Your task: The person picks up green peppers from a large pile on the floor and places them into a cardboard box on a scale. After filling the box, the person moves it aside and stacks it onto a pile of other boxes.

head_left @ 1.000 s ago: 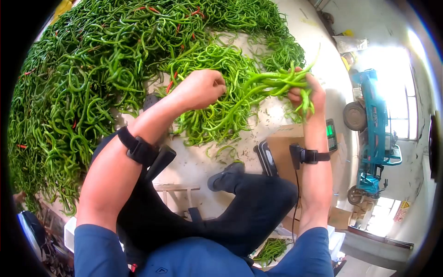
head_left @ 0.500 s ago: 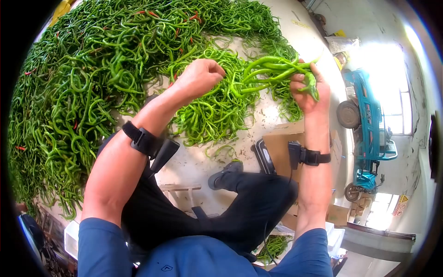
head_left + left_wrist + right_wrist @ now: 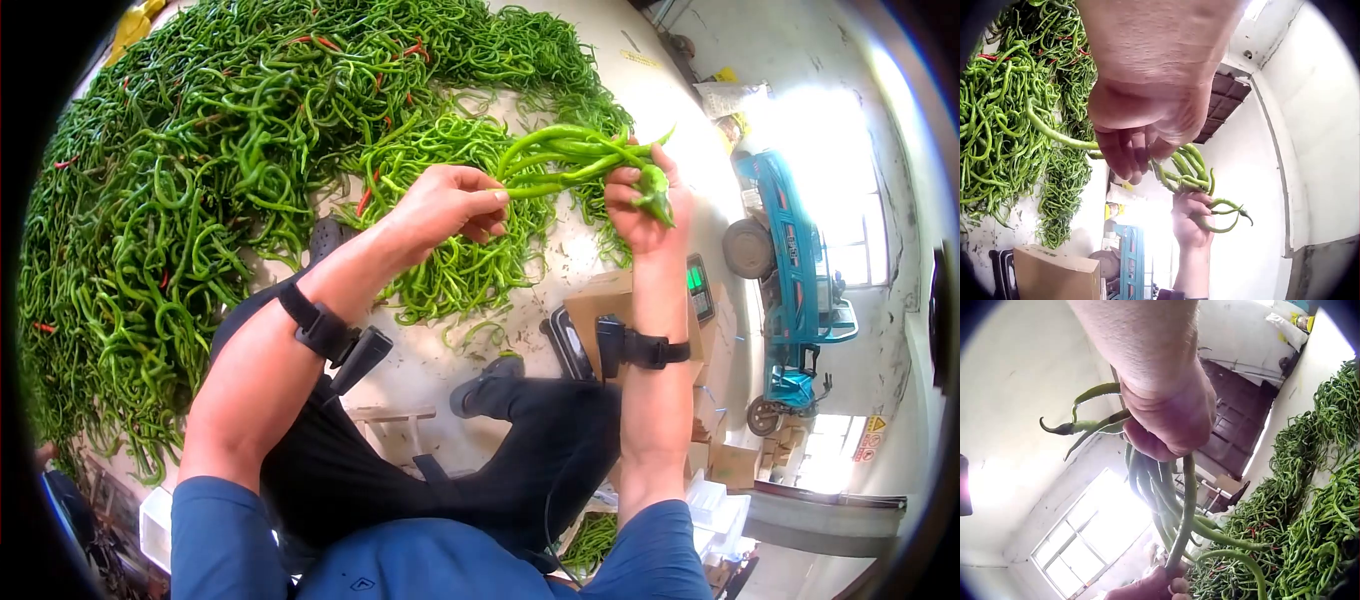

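Observation:
The right hand point(image 3: 645, 205) grips a bunch of long green peppers point(image 3: 570, 150) by one end; in the right wrist view the bunch point(image 3: 1163, 494) hangs from the curled fingers of that hand point(image 3: 1169, 419). The left hand point(image 3: 455, 205) pinches one pepper point(image 3: 535, 191) of the bunch between thumb and fingertips. In the left wrist view, the left hand point(image 3: 1147, 119) is close up, with a pepper point(image 3: 1060, 136) stretching out to its left. Below both hands lies a pile of lighter green peppers point(image 3: 460, 270).
A large heap of darker green peppers point(image 3: 150, 200), with a few red ones, covers the left and back. A cardboard box point(image 3: 600, 305), a scale display point(image 3: 700, 290) and the person's shoe point(image 3: 485, 385) are nearer. A blue three-wheeled vehicle point(image 3: 795, 270) stands at the right.
The left hand has moved down and right from above the pile and now pinches a pepper of the bunch. The right hand has moved slightly left with the peppers.

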`<state>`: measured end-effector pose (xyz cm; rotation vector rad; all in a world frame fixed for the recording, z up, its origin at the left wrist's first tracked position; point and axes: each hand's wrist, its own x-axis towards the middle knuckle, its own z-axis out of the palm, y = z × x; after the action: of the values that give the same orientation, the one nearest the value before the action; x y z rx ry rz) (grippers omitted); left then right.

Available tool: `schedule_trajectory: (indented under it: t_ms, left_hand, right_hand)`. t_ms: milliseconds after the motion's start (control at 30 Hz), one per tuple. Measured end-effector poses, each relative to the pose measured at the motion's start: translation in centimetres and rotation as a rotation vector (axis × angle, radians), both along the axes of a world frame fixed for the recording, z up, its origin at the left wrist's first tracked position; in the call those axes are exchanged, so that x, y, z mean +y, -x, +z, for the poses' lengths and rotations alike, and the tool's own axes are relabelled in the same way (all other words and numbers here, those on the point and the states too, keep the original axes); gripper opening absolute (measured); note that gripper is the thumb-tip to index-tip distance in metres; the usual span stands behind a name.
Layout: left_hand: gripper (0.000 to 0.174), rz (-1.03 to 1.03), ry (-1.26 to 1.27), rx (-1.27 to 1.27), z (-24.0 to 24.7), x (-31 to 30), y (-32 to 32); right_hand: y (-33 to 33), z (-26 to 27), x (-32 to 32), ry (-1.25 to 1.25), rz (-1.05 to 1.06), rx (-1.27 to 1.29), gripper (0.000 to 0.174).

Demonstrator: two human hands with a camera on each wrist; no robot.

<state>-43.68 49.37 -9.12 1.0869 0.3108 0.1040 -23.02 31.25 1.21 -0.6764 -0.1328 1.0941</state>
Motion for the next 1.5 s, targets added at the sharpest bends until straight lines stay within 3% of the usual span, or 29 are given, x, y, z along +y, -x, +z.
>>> schedule_trajectory:
  t_ms: [167, 500, 667, 833, 967, 1100, 1367, 1500]
  left_hand:
    - [0.023, -0.119, -0.197, -0.008, 0.6, 2.0, 1.1]
    - [0.014, -0.096, -0.103, 0.006, -0.8, 2.5, 1.2]
    - [0.014, -0.106, -0.606, 0.143, 0.9, -0.1, 1.6]
    - [0.025, -0.243, -0.098, 0.157, -0.5, -5.4, 2.8]
    - [0.026, -0.240, 0.219, 0.248, -1.1, -8.2, 2.7]
    - [0.017, -0.296, 0.217, 0.212, -1.6, -9.4, 2.7]
    - [0.014, -0.179, 0.313, 0.218, -3.0, -9.4, 3.9]
    - [0.013, -0.134, 0.107, 0.277, -5.4, -10.8, 4.9]
  right_hand:
    - [0.2, -1.9, -1.0, -0.047, 0.021, 0.047, 0.033]
    - [0.7, -5.4, -2.1, -0.142, 0.002, 0.121, 0.030]
    - [0.9, -6.3, -2.8, -0.154, -0.031, -0.047, 0.025]
    - [0.2, -6.5, -4.5, -0.181, -0.011, -0.059, 0.028]
    - [0.6, -6.3, -5.3, -0.200, 0.048, -0.115, 0.032]
    - [0.0, -6.5, -6.5, -0.231, 0.110, -0.128, 0.035]
    - [0.5, -6.6, -8.1, -0.212, 0.080, -0.108, 0.032]
    - [-0.4, -6.3, -8.5, -0.258, 0.046, -0.108, 0.032]
